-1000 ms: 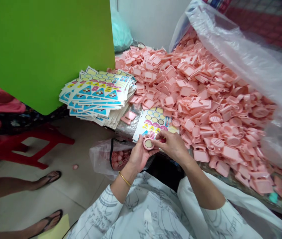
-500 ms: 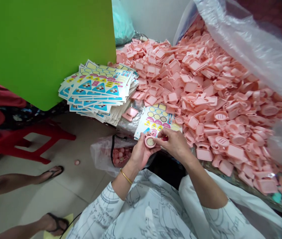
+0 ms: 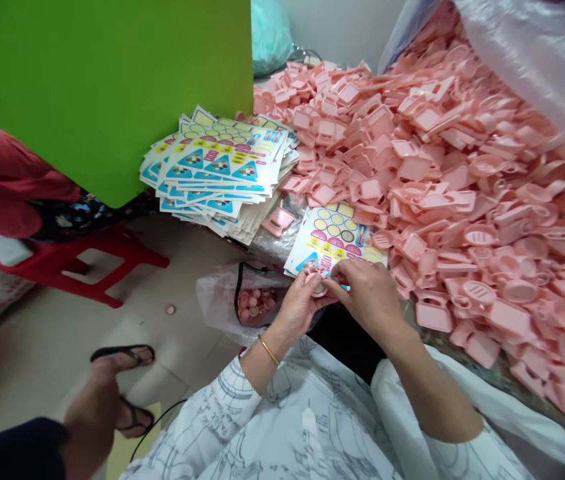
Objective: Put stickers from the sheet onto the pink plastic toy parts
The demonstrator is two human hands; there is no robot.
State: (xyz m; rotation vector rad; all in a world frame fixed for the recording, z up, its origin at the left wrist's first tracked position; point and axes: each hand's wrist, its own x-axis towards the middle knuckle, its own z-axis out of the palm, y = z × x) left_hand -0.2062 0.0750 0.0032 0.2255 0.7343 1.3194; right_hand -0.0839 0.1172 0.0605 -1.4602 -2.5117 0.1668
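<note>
A small round pink plastic piece [image 3: 319,289] with a pale disc on its face is pinched in my left hand [image 3: 296,312]. My right hand [image 3: 371,297] is closed against it, thumb pressed at its edge; the fingers partly cover the piece. Just beyond both hands lies a sticker sheet [image 3: 335,227] with yellow circles, pink half-rounds and blue triangles. One circle on it looks greyer than the others. Left of it rests a thick stack of similar sheets [image 3: 222,153], with a single pink plastic piece [image 3: 278,221] nearby.
A large heap of pink plastic pieces [image 3: 442,180] spreads right, partly under clear plastic sheeting [image 3: 532,60]. Below the table edge hangs a clear bag [image 3: 217,303] with round pink pieces. A green panel [image 3: 107,87], red stool [image 3: 87,267] and another person's foot [image 3: 122,357] are left.
The view has shifted, so the table contents sit farther right. My right thumb now covers more of the round piece, which is tilted more. The other person's legs have moved.
</note>
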